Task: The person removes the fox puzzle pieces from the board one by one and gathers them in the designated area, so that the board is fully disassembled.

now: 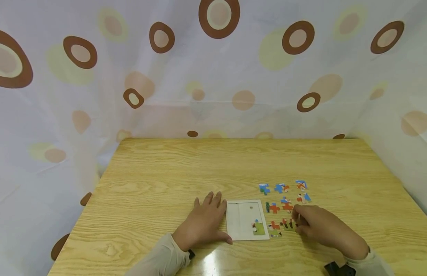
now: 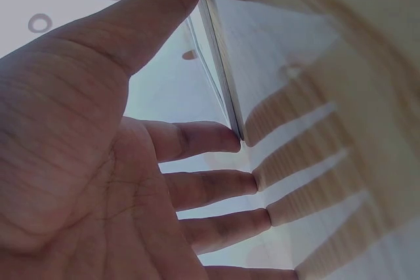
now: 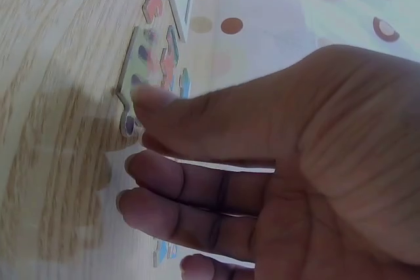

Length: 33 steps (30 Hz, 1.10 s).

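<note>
My left hand (image 1: 206,222) lies spread along the left side of a white puzzle tray (image 1: 248,238), fingertips and thumb at its edge. In the left wrist view its fingers (image 2: 210,181) are straight and apart. One green puzzle piece (image 1: 259,228) sits in the tray's lower right corner. To the right of the tray, my right hand (image 1: 318,226) bends its fingers low over the table. Its thumb and forefinger pinch the end of a green and red puzzle piece (image 3: 136,63); the thumb hides part of it.
Several loose puzzle pieces (image 1: 273,207) lie right of the tray in rough rows, with blue ones (image 1: 264,188) farthest back. The wooden table (image 1: 165,172) ends at a spotted white cloth (image 1: 220,76) behind and at both sides.
</note>
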Available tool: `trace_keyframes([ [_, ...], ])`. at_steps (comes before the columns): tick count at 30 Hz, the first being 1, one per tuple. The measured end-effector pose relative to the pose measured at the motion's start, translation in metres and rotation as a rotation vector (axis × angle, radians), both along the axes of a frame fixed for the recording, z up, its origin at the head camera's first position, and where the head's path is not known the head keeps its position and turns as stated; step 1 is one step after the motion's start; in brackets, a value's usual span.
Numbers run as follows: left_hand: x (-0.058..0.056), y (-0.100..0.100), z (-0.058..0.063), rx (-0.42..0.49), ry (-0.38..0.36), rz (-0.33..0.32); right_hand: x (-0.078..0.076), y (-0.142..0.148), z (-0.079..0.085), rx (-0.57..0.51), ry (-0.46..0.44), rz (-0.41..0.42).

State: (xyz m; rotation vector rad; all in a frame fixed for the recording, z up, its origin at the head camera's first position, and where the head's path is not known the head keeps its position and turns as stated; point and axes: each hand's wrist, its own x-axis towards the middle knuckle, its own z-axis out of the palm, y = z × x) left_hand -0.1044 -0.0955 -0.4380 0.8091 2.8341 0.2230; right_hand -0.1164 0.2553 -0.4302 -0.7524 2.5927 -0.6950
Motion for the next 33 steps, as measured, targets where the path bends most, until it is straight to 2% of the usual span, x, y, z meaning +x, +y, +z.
trace_keyframes([
  [7,0.000,0.000,-0.001,-0.006,-0.009,0.002,0.005,-0.002,-0.008,-0.015,0.043,-0.026],
  [13,0.000,0.000,-0.001,-0.002,-0.014,0.006,0.007,0.000,-0.013,-0.048,0.008,-0.025],
  [15,0.000,-0.001,-0.001,0.003,-0.016,0.008,0.007,0.001,-0.011,-0.066,-0.003,-0.018],
  [18,0.000,-0.001,-0.001,0.004,-0.019,0.008,0.007,0.001,-0.008,-0.084,0.025,-0.014],
  [24,0.000,-0.001,-0.002,0.001,-0.012,0.006,0.003,-0.011,0.000,-0.079,0.134,-0.017],
  [33,0.000,0.000,-0.003,-0.009,0.007,0.003,-0.003,-0.053,0.012,-0.165,0.113,0.023],
])
